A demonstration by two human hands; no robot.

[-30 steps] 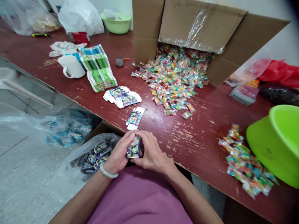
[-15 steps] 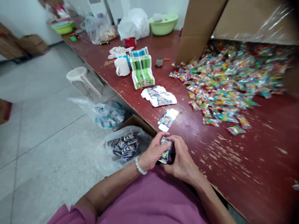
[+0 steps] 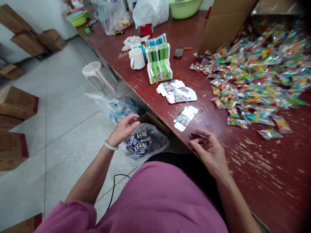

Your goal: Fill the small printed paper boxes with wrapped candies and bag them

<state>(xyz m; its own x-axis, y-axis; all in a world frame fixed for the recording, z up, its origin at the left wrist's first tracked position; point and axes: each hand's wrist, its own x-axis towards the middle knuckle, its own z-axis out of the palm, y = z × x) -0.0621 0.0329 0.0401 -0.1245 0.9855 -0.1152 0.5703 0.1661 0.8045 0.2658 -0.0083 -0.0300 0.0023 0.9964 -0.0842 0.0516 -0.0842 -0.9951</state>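
Note:
My left hand (image 3: 123, 130) hovers over an open plastic bag (image 3: 159, 142) beside the table, its fingers apart and nothing in them. Several small dark purple printed boxes (image 3: 139, 144) lie heaped inside that bag. Over the table's near edge is my right hand (image 3: 211, 149), empty, with fingers loosely bent and apart. The closest thing to it is a flat unfolded carton (image 3: 186, 117) with a colourful print. Just behind that lie more flat cartons (image 3: 177, 92), overlapping each other.
Wrapped colourful sweets (image 3: 262, 81) spread over the right of the red table (image 3: 243, 161), by a cardboard flap (image 3: 224, 27). Green-striped cartons (image 3: 159, 61), a white mug (image 3: 136, 59) and a phone (image 3: 179, 52) stand or lie farther back. A white stool (image 3: 93, 68) and cardboard boxes (image 3: 17, 100) are on the floor.
Both hands held a small printed box together; now they have let go and moved apart, the left over the bag, the right over the table edge. The view has shifted as well.

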